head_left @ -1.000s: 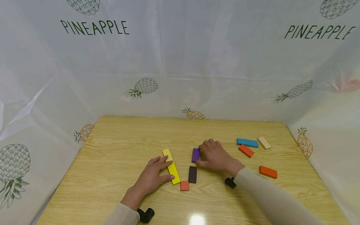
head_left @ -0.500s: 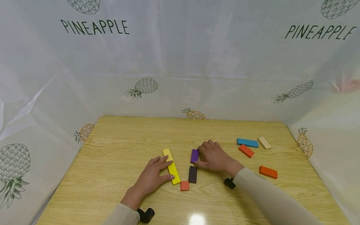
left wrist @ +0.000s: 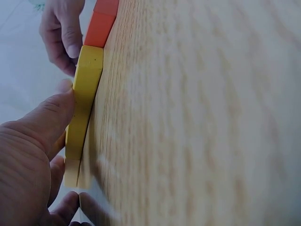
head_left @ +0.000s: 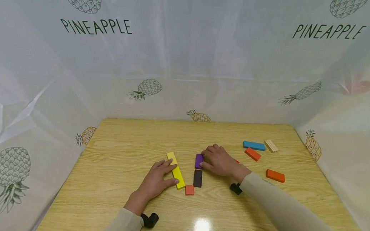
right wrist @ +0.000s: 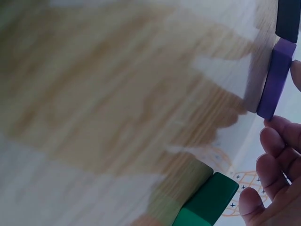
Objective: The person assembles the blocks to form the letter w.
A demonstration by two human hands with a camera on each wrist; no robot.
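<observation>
In the head view my left hand (head_left: 160, 176) rests its spread fingers on a long yellow block (head_left: 178, 178) lying flat on the table. My right hand (head_left: 220, 160) holds a short purple block (head_left: 198, 160) by its edge, thumb on the near part and forefinger at the far end. The purple block lines up end to end with a dark block (head_left: 197, 178). A small red square block (head_left: 189, 190) lies by the near ends of the yellow and dark blocks. In the right wrist view, a green block (right wrist: 211, 197) stands below the right hand's fingers.
Toward the right lie a blue block (head_left: 254, 145), a plain wooden piece (head_left: 271, 146) and two orange-red blocks, one far (head_left: 253, 154) and one nearer (head_left: 275, 175). A bit of red shows beside the right wrist. White pineapple-print sheeting (head_left: 181, 69) surrounds the table (head_left: 135, 140).
My right hand has slid the purple block slightly left and toward me, up to the end of the dark block. My left hand stays on the yellow block.
</observation>
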